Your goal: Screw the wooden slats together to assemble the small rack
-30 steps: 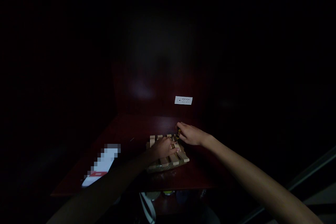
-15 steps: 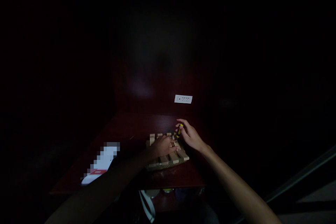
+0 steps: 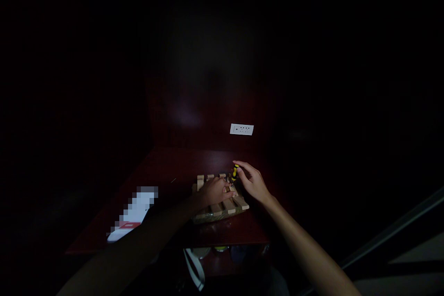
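Observation:
A slatted piece of light wood (image 3: 218,209) lies on the dark red table (image 3: 166,166). My left hand (image 3: 217,190) rests across its slats, fingers pointing right; whether the fingertips pinch anything is too dark to tell. In my right hand (image 3: 251,180) is a small yellow and black screwdriver (image 3: 235,172), held at its handle by the thumb and fingers. The screwdriver is nearly upright, and its tip points down at the wood beside the left hand's fingertips.
A white and red paper or packet (image 3: 138,208), partly blurred out, lies at the table's left. A white socket panel (image 3: 242,129) is on the back wall. Below the front edge hangs a pale strap (image 3: 194,270). A thin stick (image 3: 173,180) lies behind the paper.
The fingers of my right hand have shifted around the screwdriver's handle, and the handle has turned. My left hand stays on the wood. The view has shifted slightly.

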{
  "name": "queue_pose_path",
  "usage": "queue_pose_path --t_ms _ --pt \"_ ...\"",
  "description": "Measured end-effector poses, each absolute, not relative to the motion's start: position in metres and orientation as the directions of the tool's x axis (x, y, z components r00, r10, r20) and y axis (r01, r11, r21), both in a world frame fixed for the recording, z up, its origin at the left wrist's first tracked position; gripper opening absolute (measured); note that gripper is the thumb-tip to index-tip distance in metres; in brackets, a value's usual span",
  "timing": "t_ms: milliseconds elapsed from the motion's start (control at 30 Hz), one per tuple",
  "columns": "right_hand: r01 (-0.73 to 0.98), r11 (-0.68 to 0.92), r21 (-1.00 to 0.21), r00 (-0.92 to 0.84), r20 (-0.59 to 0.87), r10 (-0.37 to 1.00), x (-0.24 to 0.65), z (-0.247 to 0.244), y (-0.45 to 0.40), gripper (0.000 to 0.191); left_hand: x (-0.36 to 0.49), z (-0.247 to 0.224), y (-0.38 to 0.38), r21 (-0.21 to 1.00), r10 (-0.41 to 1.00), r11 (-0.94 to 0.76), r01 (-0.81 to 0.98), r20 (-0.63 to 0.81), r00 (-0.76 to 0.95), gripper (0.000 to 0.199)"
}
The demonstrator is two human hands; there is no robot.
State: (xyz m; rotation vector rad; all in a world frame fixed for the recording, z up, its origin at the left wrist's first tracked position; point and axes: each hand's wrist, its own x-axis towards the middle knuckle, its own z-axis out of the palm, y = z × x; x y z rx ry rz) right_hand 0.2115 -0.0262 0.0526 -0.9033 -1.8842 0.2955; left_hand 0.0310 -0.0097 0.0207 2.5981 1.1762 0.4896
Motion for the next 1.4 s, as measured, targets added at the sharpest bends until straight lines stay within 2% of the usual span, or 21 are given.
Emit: queue_pose_path --t_ms 433,1100,1400 --pt "0.455 0.710 -0.538 -0.263 0.680 0.684 0.210 0.046 -0.023 0.030 0.030 0.019 -0.009 0.377 0.775 -0.623 0.686 0.179 0.606 0.037" --pt "0.449 0.765 -0.462 -0.352 0.696 0.626 0.208 0.058 -0.030 0.029 0.030 0.015 -0.006 0.330 0.752 -0.655 0.680 0.208 0.625 0.035" --pt "0.466 0.757 -0.457 -0.316 0.713 0.626 0.210 0.057 -0.027 0.028 0.030 0.017 -0.007 0.354 0.774 -0.625 0.696 0.171 0.609 0.039"
